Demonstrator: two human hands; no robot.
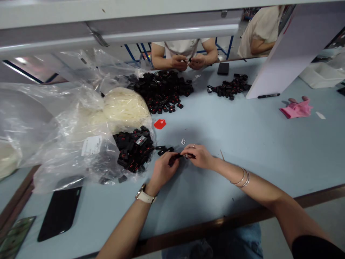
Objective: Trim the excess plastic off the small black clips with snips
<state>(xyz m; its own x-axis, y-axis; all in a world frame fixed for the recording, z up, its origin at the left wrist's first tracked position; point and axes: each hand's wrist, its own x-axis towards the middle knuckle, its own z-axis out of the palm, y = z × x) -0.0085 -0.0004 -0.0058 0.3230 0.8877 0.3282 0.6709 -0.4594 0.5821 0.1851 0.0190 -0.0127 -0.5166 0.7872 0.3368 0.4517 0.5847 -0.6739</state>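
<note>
My left hand (166, 166), with a watch on its wrist, is closed on a small black plastic part (178, 155). Meeting it from the right, my right hand (198, 155) pinches at the same part, and a bit of something pale shows between its fingers, too small to name. A few loose black parts (164, 149) lie just beyond my left hand. Small white pieces (183, 141) sit in a little cluster past my fingertips. To the left, a pile of black parts with red marks (134, 149) spills from a clear plastic bag (67, 154).
A bag of cream-coloured pieces (126, 108) and a larger black pile (161, 88) stand behind. Across the table a person's hands (188, 62) hold something small. A red tag (160, 124), a pink glove (296, 108), an upright white panel (280, 54) and a black phone-like slab (60, 212) are around.
</note>
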